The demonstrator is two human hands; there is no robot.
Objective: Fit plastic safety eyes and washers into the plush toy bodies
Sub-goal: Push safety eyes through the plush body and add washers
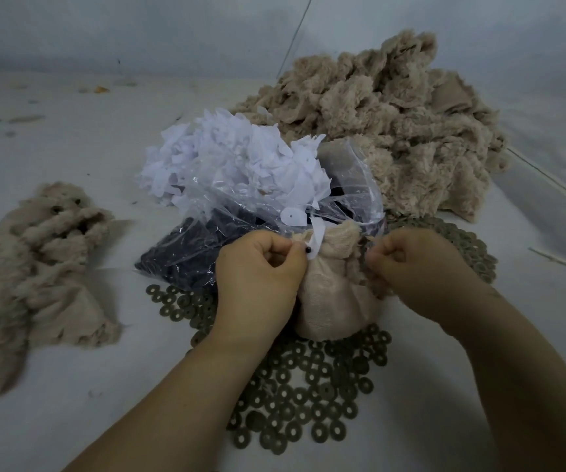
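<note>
Plush body [332,294], beige, inside out, centre of table [70,386], on scattered washers [302,396]. Left hand [257,277]: fingers curled, pinching 1 black safety eye [308,249] with white tab at the body's top edge. Right hand [417,267]: fingers curled, gripping the body's right edge. Behind: clear bag [240,219] of white tabs and black eyes. Plush piles: 1 far right [394,124], 1 left [36,267].

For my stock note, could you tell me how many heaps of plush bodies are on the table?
2: a small heap at the left and a large heap behind right. One more body is in the hands.
</note>
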